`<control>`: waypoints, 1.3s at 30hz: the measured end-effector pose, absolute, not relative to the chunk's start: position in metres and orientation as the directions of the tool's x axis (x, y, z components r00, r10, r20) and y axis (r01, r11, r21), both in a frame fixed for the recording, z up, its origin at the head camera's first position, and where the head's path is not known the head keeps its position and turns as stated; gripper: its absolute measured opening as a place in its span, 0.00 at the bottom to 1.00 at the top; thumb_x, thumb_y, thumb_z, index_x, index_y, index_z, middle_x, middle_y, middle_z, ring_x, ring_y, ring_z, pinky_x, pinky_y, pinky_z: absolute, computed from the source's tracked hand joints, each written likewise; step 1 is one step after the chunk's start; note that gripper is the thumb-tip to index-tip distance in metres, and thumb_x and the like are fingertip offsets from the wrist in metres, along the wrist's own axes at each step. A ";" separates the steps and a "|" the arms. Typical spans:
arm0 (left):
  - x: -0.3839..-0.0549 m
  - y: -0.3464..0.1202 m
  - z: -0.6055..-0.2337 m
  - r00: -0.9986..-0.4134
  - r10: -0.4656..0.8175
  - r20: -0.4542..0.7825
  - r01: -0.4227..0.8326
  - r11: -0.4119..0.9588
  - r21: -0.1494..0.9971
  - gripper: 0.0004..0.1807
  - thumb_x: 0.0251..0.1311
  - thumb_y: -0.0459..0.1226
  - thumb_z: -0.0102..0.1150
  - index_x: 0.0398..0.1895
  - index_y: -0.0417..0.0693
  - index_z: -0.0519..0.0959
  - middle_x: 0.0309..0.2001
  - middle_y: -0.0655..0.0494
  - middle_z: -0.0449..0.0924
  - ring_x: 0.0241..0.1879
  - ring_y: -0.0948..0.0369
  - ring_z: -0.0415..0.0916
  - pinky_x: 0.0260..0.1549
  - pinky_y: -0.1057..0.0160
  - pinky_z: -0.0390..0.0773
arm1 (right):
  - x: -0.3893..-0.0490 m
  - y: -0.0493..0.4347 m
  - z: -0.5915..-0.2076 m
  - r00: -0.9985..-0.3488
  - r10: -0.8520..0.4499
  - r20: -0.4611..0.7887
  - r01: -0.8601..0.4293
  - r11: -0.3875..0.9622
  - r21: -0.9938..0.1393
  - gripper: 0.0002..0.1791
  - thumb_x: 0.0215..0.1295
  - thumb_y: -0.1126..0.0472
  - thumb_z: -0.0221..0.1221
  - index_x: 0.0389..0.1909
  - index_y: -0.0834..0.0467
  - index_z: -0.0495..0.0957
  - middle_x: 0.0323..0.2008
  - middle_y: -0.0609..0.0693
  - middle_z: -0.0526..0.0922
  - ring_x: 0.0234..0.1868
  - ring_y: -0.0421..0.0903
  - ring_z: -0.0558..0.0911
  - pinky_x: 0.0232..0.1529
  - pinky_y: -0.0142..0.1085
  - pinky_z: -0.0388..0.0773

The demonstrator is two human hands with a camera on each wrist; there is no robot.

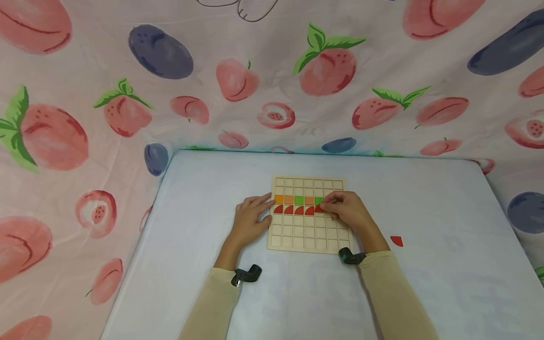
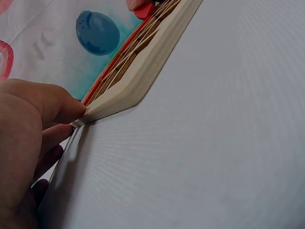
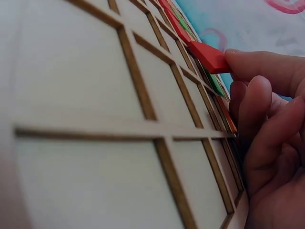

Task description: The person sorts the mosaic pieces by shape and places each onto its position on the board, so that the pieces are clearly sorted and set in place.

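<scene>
A light wooden grid board (image 1: 293, 242) lies on the table, framed squares across it. My left hand (image 1: 250, 219) touches its left edge, fingers stretched out; the left wrist view has the thumb (image 2: 66, 107) against the board's side. Between thumb and fingers, my right hand (image 1: 350, 210) pinches a red quarter-circle piece (image 3: 209, 58). That piece is tilted over a square at the right end of a row of red quarter-circle pieces (image 1: 299, 210). Directly above runs a row of orange and green square tiles (image 1: 299, 200), partly hidden by the right hand.
One loose red quarter-circle piece (image 1: 397, 241) lies on the white-covered table (image 1: 446, 283), right of the board beyond the right forearm. A fruit-print cloth (image 1: 255, 47) rises behind the table and along its sides. Each wrist wears a small black camera (image 1: 352, 256).
</scene>
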State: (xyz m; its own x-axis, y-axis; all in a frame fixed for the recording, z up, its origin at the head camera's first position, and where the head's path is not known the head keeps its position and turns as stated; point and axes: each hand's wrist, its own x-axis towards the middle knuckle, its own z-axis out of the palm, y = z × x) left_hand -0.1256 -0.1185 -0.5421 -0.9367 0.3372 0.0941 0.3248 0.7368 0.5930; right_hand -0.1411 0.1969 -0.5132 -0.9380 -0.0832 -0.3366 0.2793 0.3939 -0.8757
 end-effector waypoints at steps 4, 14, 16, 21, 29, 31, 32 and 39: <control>-0.126 -0.118 -0.541 -0.937 0.338 0.091 0.323 0.734 0.597 0.26 0.64 0.42 0.58 0.67 0.58 0.78 0.75 0.63 0.68 0.70 0.56 0.65 0.61 0.46 0.63 | -0.141 0.199 -0.514 -0.938 -0.085 -0.336 0.273 0.417 -0.867 0.13 0.63 0.55 0.69 0.41 0.60 0.83 0.21 0.49 0.78 0.21 0.45 0.75 0.24 0.34 0.71; -0.125 -0.119 -0.541 -0.938 0.338 0.081 0.315 0.728 0.608 0.26 0.64 0.42 0.58 0.67 0.58 0.78 0.75 0.63 0.68 0.70 0.56 0.65 0.61 0.46 0.62 | -0.140 0.200 -0.515 -0.951 -0.113 -0.289 0.193 0.517 -0.834 0.09 0.62 0.57 0.70 0.38 0.58 0.84 0.20 0.48 0.78 0.18 0.45 0.77 0.21 0.34 0.72; -0.125 -0.119 -0.541 -0.938 0.338 0.079 0.315 0.731 0.606 0.26 0.64 0.42 0.58 0.68 0.58 0.78 0.75 0.63 0.68 0.70 0.56 0.64 0.61 0.46 0.63 | -0.140 0.200 -0.516 -0.954 -0.125 -0.274 0.168 0.534 -0.828 0.08 0.62 0.57 0.70 0.37 0.57 0.84 0.19 0.49 0.78 0.17 0.45 0.77 0.21 0.35 0.72; -0.126 -0.118 -0.541 -0.938 0.337 0.079 0.315 0.736 0.600 0.27 0.64 0.42 0.58 0.68 0.58 0.78 0.75 0.64 0.68 0.70 0.57 0.64 0.62 0.46 0.63 | -0.141 0.200 -0.517 -0.957 -0.148 -0.251 0.130 0.554 -0.823 0.07 0.62 0.57 0.70 0.34 0.56 0.84 0.18 0.49 0.78 0.16 0.45 0.77 0.19 0.36 0.73; -0.126 -0.118 -0.541 -0.940 0.335 0.071 0.310 0.743 0.594 0.26 0.65 0.42 0.59 0.68 0.59 0.78 0.75 0.64 0.68 0.70 0.57 0.65 0.62 0.47 0.63 | -0.142 0.203 -0.519 -0.952 -0.164 -0.259 0.132 0.544 -0.829 0.08 0.64 0.57 0.68 0.39 0.57 0.83 0.19 0.49 0.78 0.17 0.46 0.78 0.22 0.36 0.74; -0.126 -0.118 -0.541 -0.940 0.335 0.071 0.309 0.741 0.596 0.26 0.65 0.42 0.59 0.68 0.59 0.78 0.75 0.64 0.67 0.70 0.57 0.65 0.62 0.47 0.63 | -0.141 0.205 -0.518 -0.949 -0.171 -0.265 0.136 0.536 -0.833 0.09 0.65 0.56 0.67 0.41 0.57 0.83 0.18 0.49 0.79 0.18 0.46 0.78 0.22 0.35 0.73; -0.126 -0.118 -0.541 -0.940 0.335 0.072 0.310 0.740 0.597 0.26 0.65 0.42 0.59 0.68 0.59 0.78 0.75 0.64 0.68 0.70 0.57 0.65 0.62 0.47 0.63 | -0.141 0.205 -0.518 -0.948 -0.172 -0.269 0.141 0.530 -0.836 0.09 0.65 0.56 0.67 0.41 0.56 0.83 0.19 0.49 0.79 0.18 0.46 0.78 0.22 0.35 0.73; -0.126 -0.118 -0.540 -0.938 0.337 0.083 0.316 0.730 0.606 0.26 0.64 0.42 0.59 0.67 0.58 0.78 0.75 0.64 0.68 0.70 0.56 0.65 0.62 0.46 0.63 | -0.141 0.207 -0.517 -0.930 -0.180 -0.320 0.184 0.524 -0.831 0.12 0.59 0.55 0.72 0.42 0.53 0.84 0.24 0.51 0.78 0.20 0.49 0.78 0.21 0.37 0.73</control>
